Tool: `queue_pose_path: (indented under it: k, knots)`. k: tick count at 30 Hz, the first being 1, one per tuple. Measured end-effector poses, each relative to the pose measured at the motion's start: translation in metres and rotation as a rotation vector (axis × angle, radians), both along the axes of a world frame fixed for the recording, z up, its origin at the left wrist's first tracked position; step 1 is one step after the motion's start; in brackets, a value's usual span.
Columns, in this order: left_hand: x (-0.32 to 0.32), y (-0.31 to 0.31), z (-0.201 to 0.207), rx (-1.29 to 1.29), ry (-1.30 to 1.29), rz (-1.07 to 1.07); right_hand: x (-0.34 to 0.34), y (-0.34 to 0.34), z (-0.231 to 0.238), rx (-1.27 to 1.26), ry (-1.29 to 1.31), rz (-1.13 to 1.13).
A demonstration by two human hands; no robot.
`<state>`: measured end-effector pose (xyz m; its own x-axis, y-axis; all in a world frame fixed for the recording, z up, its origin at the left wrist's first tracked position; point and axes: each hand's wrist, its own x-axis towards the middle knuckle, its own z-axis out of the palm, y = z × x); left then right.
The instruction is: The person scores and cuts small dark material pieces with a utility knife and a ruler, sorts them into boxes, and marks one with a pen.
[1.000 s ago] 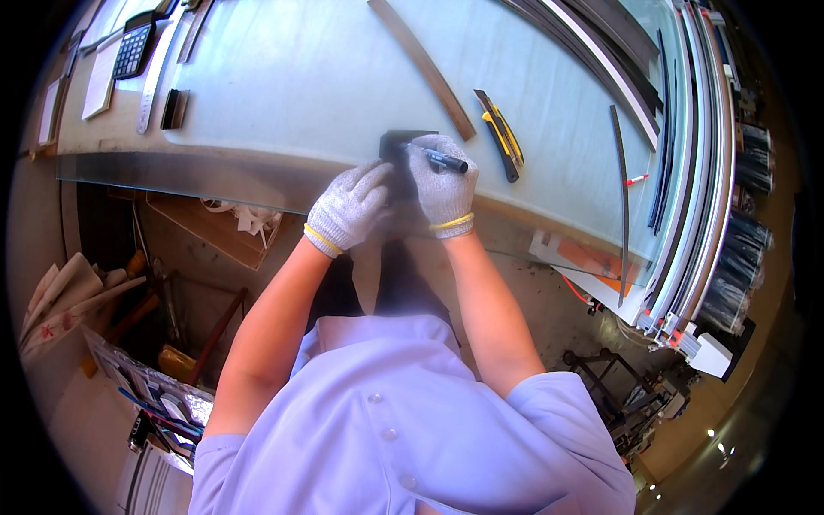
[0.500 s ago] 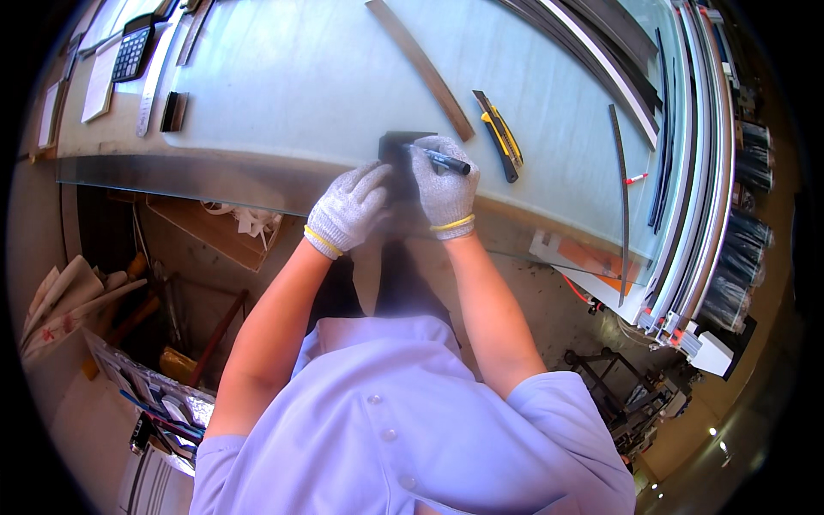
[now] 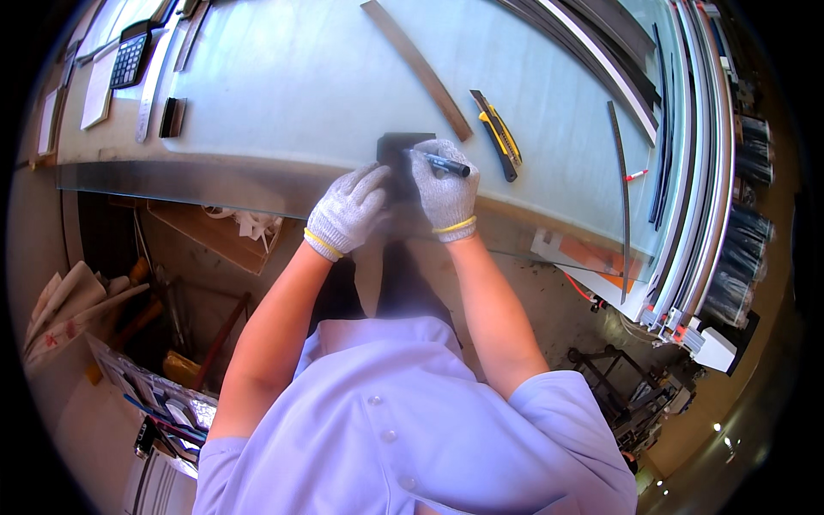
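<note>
A small dark flat piece (image 3: 396,154) lies near the front edge of the glass-topped table, between my two gloved hands. My left hand (image 3: 352,206) has its bent fingers against the piece's left side, gripping it there; the thumb is mostly hidden. In my right hand (image 3: 446,184) is a dark marker pen (image 3: 446,164), pinched in a writing grip, its tip pointing left onto the piece. Both gloves are light grey knit with yellow cuffs. Just right of the right hand lies a yellow and black utility knife (image 3: 498,137).
A brown strip (image 3: 418,70) lies beyond the hands. Long dark and white profiles (image 3: 601,60) line the table's right side, with a thin dark strip (image 3: 620,197) nearer. A calculator (image 3: 130,58), a ruler (image 3: 149,99) and a short dark profile (image 3: 172,118) are at left.
The view has shifted slightly. The marker pen has tilted a little flatter on the dark piece; both hands hold nearly the same places.
</note>
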<state>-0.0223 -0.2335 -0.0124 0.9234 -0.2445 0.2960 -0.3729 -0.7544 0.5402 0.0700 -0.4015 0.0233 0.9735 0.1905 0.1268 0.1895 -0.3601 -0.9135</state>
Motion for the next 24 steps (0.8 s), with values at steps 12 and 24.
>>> queue_pose_path:
  k: [12, 24]
  knots:
    - [-0.0004, -0.0007, 0.0005, -0.001, -0.002, -0.008, 0.0005, -0.0035, -0.0041, 0.003, -0.045, -0.006]
    - [-0.0002, -0.0001, 0.0020, 0.004, 0.007, -0.002, 0.0037, -0.0039, -0.0077, 0.017, -0.050, -0.071]
